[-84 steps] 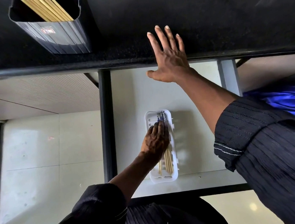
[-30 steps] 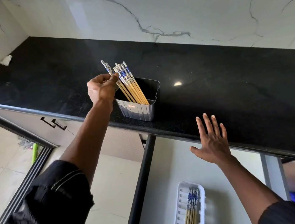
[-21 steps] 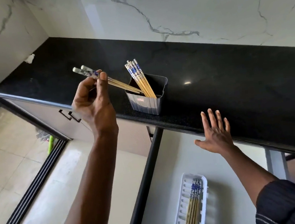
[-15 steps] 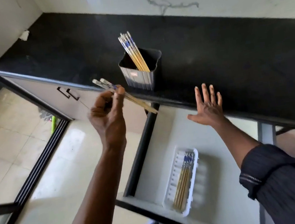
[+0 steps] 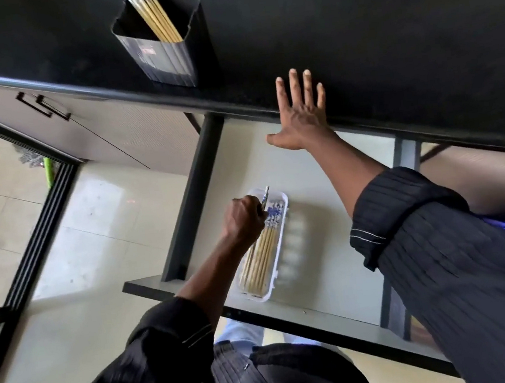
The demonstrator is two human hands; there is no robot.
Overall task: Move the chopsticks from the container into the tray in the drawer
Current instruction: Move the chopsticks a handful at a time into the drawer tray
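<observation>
A dark ribbed container stands near the edge of the black counter, with several yellow chopsticks leaning in it. Below, the open drawer holds a white slotted tray with several chopsticks lying lengthwise, blue-patterned ends away from me. My left hand hovers over the tray's far end, closed on a pair of chopsticks whose patterned tips poke out past my fingers. My right hand rests flat with fingers spread on the counter edge.
The black countertop overhangs the drawer's back. A dark drawer side rail runs along the left. Cabinet fronts with black handles lie to the left above a glossy tiled floor. My dark sleeves fill the lower frame.
My left hand took a pair of chopsticks out of the container, carried it down from the counter and now holds it over the tray. My view tilted downward. The right hand stayed put.
</observation>
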